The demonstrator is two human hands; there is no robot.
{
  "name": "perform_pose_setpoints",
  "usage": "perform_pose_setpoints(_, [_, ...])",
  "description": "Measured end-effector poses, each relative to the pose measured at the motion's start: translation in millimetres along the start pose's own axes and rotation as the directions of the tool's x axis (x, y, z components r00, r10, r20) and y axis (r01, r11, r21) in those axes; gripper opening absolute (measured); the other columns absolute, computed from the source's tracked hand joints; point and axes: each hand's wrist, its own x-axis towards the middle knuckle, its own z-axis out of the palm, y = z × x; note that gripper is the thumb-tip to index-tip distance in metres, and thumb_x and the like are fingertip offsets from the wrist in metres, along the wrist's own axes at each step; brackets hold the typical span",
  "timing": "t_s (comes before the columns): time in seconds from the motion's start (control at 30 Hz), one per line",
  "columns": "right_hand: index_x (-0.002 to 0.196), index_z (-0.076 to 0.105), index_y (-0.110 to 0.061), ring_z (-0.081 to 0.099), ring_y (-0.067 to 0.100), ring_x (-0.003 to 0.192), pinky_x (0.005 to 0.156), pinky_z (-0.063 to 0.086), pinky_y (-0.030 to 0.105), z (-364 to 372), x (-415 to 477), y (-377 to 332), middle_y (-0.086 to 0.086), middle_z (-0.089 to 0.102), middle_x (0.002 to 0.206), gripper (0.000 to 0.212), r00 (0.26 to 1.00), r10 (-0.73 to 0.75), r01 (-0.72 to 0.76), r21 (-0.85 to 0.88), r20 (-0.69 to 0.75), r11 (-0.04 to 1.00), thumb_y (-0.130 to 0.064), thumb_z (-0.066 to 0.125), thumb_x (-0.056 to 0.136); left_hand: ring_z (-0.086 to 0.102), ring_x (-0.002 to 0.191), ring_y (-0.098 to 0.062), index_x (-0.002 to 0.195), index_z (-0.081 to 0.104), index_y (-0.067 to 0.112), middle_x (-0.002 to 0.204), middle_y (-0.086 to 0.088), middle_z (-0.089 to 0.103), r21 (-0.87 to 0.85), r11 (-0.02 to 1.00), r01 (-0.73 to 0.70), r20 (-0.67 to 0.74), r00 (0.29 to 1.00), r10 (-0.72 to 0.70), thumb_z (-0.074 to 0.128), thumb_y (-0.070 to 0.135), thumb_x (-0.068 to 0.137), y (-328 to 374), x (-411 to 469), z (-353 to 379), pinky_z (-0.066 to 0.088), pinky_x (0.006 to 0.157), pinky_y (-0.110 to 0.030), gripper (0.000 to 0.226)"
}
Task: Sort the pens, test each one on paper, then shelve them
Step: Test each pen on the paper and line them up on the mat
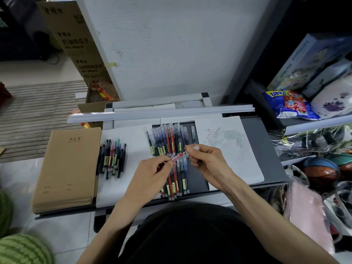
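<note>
- The red pen [177, 156] was held above the middle of the desk [266, 149], its tip aimed at 2 o'clock.
- The left hand [150, 172] had its grip clamped on the pen's barrel.
- The right hand [205, 161] had its grip pinched on a clear cap [187, 154] just beside the tip.
- Capped pens [167, 141] lay in rows at 12 and 6 o'clock.
- A smaller bunch [112, 159] lay at 9 o'clock on a white sheet [133, 145], with brown notebooks [70, 168] beyond.
- Scribbled paper [224, 141] lay at 3 o'clock.
</note>
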Motion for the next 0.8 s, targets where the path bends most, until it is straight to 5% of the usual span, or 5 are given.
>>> perform_pose_setpoints(0.23, [0.096,0.080,-0.006,0.037,0.019,0.069,0.067,0.035,0.029,2,-2,9,0.014,0.046,0.074,0.017,0.996,-0.075,0.083,-0.204,0.047,0.975,-0.015,0.066,0.100,0.043,0.049,-0.008,0.094,0.076,0.023,0.064,-0.005,0.059,0.007,0.999,-0.039,0.026,0.999,0.039,0.057,0.026,0.105,-2,2,4,0.035,0.050,-0.021,0.022])
perform_pose_setpoints(0.4, [0.089,0.081,-0.010,0.039,0.021,0.072,0.070,0.035,0.031,3,-1,9,0.012,0.054,0.075,0.020,0.997,-0.052,0.062,-0.180,0.062,0.982,-0.009,0.064,0.100,0.046,0.056,-0.012,0.091,0.078,0.027,0.063,-0.003,0.056,0.010,1.000,0.000,0.074,0.997,-0.001,0.054,0.019,0.107,-3,8,6,0.038,0.058,-0.027,0.031])
perform_pose_setpoints(0.63, [0.092,0.071,0.006,0.049,0.016,0.075,0.072,0.042,0.028,-12,-1,7,0.012,0.064,0.087,0.014,0.997,-0.006,0.011,-0.069,0.071,0.998,-0.001,0.061,0.098,0.027,0.046,-0.009,0.102,0.074,-0.002,0.061,0.002,0.047,-0.407,0.828,0.385,0.329,0.908,-0.261,0.051,0.015,0.109,8,14,16,0.019,0.038,-0.020,0.029])
perform_pose_setpoints(0.8, [0.098,0.073,0.003,0.055,0.019,0.076,0.084,0.043,0.034,-15,5,7,0.008,0.064,0.077,0.022,0.989,0.051,-0.038,-0.091,0.141,0.995,-0.015,0.061,0.101,0.030,0.047,-0.010,0.107,0.069,-0.007,0.067,-0.004,0.053,-0.546,0.735,0.403,0.343,0.907,-0.243,0.055,0.020,0.109,14,20,30,0.021,0.039,-0.021,0.031])
